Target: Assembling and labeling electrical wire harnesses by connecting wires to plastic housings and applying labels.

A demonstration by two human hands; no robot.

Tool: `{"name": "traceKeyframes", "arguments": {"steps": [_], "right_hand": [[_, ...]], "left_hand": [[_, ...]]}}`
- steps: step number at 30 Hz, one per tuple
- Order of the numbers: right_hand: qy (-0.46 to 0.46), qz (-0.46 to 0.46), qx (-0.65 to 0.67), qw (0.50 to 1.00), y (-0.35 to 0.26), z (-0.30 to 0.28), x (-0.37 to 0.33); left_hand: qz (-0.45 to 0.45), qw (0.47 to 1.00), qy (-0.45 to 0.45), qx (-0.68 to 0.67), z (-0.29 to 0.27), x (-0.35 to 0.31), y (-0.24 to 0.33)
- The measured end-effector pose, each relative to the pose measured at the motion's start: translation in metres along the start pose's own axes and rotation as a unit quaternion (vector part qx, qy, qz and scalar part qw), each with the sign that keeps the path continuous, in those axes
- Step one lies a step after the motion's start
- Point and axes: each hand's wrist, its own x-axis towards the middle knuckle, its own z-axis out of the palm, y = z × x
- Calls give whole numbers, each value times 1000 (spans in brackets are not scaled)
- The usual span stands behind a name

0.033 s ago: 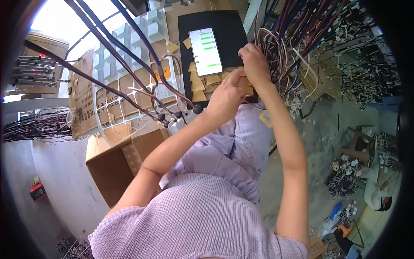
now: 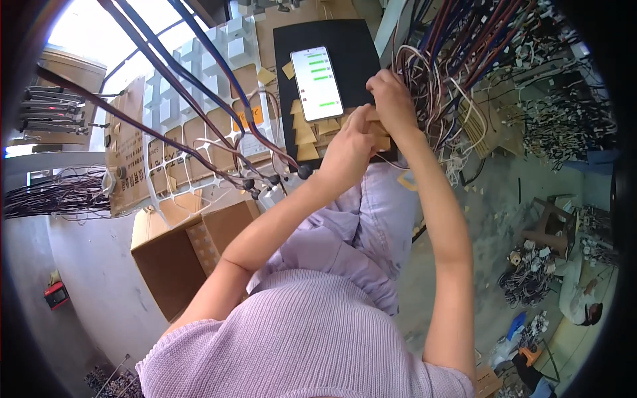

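My left hand (image 2: 346, 151) is bent over the near edge of a black board (image 2: 345, 40), its fingers pinched together by several small tan pieces (image 2: 326, 125) that look like tape or paper. Close beside it, my right hand (image 2: 393, 105) is closed, with fingers curled toward a bundle of wires (image 2: 434, 106). Whatever either hand grips is hidden by the fingers. A phone (image 2: 317, 83) with a lit white screen lies on the board, just beyond my left hand.
At left, a white frame with grey-white blocks (image 2: 237, 50) rests on cardboard. Long dark cables (image 2: 186, 99) cross above it. An open cardboard box (image 2: 159, 265) stands below. Heaps of connector wires (image 2: 564, 132) fill the right, where a person (image 2: 584, 298) appears near the rim.
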Motion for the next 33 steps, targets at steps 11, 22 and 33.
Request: {"name": "traceKeyframes", "arguments": {"steps": [11, 22, 33], "right_hand": [[-25, -164, -115, 979, 10, -8, 9], [-12, -218, -45, 975, 12, -9, -21], [36, 9, 265, 963, -7, -37, -50]], "left_hand": [[-74, 997, 16, -12, 9, 3, -6], [-71, 997, 8, -38, 6, -1, -12], [10, 998, 43, -41, -1, -7, 0]]}}
